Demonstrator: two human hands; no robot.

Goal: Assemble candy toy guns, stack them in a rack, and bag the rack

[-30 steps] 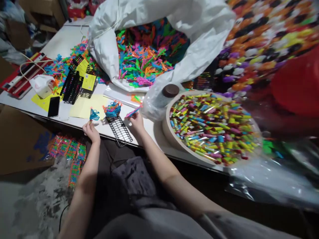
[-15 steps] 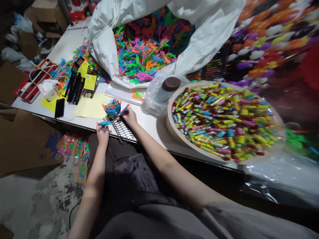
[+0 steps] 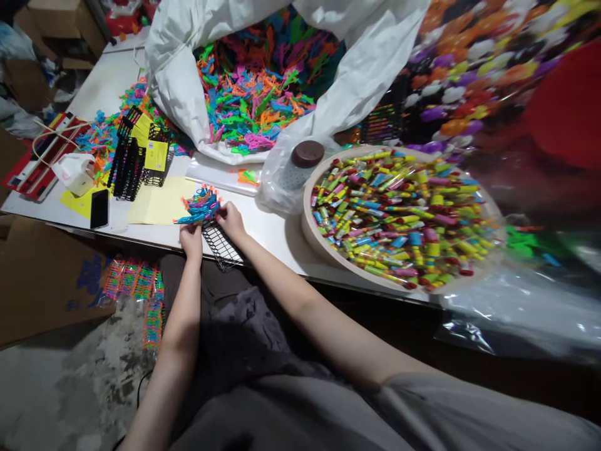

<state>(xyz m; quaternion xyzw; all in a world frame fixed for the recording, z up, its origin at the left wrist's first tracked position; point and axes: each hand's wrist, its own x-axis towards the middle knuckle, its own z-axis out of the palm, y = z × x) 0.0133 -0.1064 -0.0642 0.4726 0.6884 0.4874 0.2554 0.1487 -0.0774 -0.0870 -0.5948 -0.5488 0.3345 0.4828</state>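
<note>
A black wire rack [image 3: 222,248] lies tilted at the front edge of the table, its far end loaded with small blue, pink and orange plastic toys [image 3: 203,203]. My left hand [image 3: 190,241] is closed at the rack's left side, its fingertips on a blue toy [image 3: 186,220] with an orange tip. On the other side, my right hand [image 3: 231,223] has its fingers bent around the rack's right edge, close against the toys. Its fingertips are partly hidden, and no separate toy shows in it.
A white sack [image 3: 176,75] full of similar toys stands behind. To the right are a lidded jar [image 3: 307,154] and a wide basin [image 3: 307,216] of colourful wrapped sticks. Left lie stacked black racks [image 3: 129,166], yellow paper [image 3: 157,203], a phone [image 3: 99,209] and a red-and-white device [image 3: 44,160].
My left hand has brought the blue toy up against the loaded end of the rack. The pink-and-blue toy in my right hand no longer shows apart from the others. The view has shifted slightly.
</note>
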